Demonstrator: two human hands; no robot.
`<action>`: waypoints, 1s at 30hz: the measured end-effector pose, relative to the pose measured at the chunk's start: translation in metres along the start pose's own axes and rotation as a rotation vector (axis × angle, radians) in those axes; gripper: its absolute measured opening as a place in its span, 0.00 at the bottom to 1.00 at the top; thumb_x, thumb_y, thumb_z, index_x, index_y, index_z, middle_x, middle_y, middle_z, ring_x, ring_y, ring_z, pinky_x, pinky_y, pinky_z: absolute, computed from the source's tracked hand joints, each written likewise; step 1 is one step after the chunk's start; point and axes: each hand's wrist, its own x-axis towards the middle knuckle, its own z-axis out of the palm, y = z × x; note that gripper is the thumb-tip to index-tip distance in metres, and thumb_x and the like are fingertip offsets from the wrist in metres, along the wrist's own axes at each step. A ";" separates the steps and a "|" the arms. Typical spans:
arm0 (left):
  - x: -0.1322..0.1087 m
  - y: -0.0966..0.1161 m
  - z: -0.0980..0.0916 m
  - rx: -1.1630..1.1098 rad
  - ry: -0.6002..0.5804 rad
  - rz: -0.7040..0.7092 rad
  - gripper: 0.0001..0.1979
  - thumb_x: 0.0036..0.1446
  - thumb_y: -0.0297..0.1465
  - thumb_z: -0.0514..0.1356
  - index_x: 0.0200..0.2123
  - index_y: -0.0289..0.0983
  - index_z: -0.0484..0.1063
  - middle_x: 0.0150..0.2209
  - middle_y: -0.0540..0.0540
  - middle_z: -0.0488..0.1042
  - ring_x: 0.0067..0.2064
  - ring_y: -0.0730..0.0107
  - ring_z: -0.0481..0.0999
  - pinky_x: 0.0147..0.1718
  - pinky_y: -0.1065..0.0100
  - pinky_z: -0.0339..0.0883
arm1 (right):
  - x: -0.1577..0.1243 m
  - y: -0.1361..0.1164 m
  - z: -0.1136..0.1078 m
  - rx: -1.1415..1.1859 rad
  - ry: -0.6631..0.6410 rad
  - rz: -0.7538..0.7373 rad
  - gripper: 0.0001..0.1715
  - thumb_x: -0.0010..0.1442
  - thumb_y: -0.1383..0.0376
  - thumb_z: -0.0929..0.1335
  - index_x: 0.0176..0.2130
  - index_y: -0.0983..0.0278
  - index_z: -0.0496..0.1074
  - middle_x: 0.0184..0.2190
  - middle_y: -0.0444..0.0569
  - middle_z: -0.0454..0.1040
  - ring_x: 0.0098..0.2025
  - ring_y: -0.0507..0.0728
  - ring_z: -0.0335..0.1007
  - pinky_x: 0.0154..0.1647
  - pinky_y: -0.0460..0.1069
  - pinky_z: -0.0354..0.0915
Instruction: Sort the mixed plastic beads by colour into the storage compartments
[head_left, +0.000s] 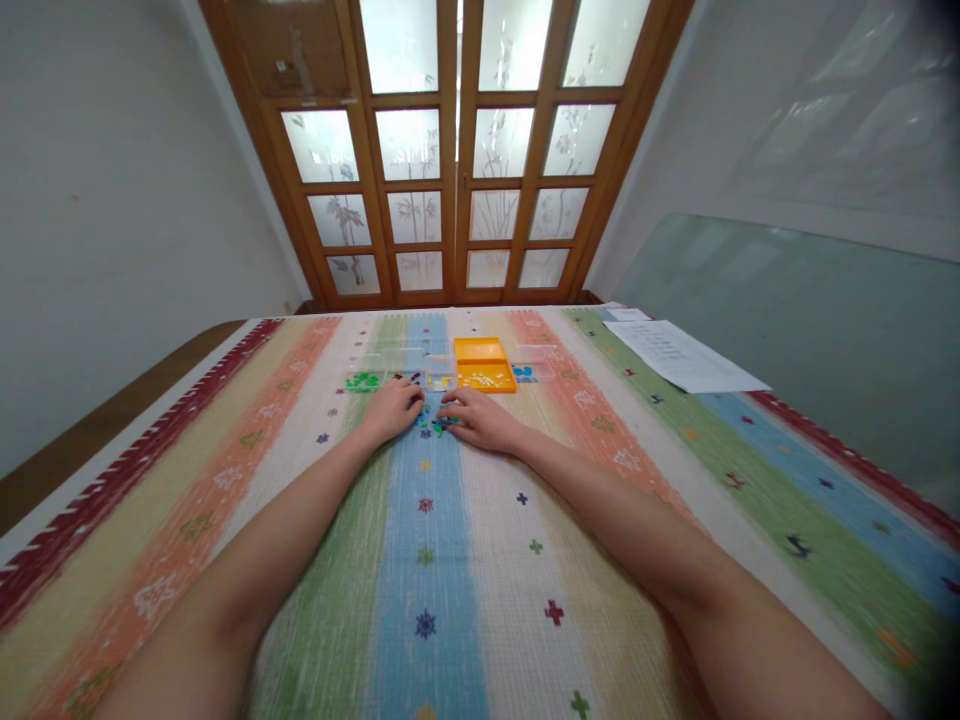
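Note:
Between my two hands, small green, blue and dark pieces (426, 420) lie loose on the striped cloth. My left hand (394, 408) rests at their left edge, fingers bent together; whatever they pinch is too small to make out. Across from it, my right hand (484, 420) reaches in with fingers apart, its tips at the right side of the pieces. Just beyond stand small boxes: a clear one with green pieces (363, 381), dark red pieces (406, 377) partly behind my left hand, a clear box with yellow pieces (441, 382), and an open orange box (481, 348) with white pieces.
Blue pieces (523, 371) sit in a clear box right of the orange one. Printed paper sheets (679, 355) lie at the table's far right. A patterned tablecloth (427, 600) covers the table. Behind are wooden doors (457, 180) with glass panes; a pale green panel (795, 330) stands at right.

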 end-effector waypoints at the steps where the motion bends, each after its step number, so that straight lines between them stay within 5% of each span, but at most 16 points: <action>1: 0.000 0.000 0.000 -0.006 -0.005 0.000 0.09 0.65 0.33 0.58 0.40 0.40 0.79 0.43 0.42 0.77 0.48 0.56 0.75 0.51 0.58 0.68 | 0.000 0.000 0.001 -0.010 -0.008 -0.010 0.15 0.67 0.65 0.70 0.53 0.57 0.78 0.57 0.55 0.71 0.58 0.62 0.67 0.61 0.59 0.63; 19: -0.001 -0.001 -0.001 -0.003 -0.023 0.025 0.09 0.66 0.34 0.57 0.41 0.41 0.79 0.44 0.42 0.77 0.49 0.56 0.74 0.51 0.58 0.68 | -0.001 0.012 0.002 0.025 0.142 0.061 0.03 0.66 0.67 0.70 0.40 0.59 0.77 0.55 0.53 0.74 0.58 0.62 0.67 0.61 0.60 0.63; 30: -0.001 -0.002 -0.007 -0.070 -0.027 0.120 0.11 0.67 0.33 0.55 0.43 0.41 0.79 0.45 0.42 0.77 0.50 0.57 0.74 0.53 0.58 0.68 | -0.029 0.082 -0.037 -0.221 0.628 0.589 0.07 0.67 0.64 0.66 0.39 0.61 0.75 0.44 0.56 0.75 0.52 0.66 0.66 0.57 0.60 0.62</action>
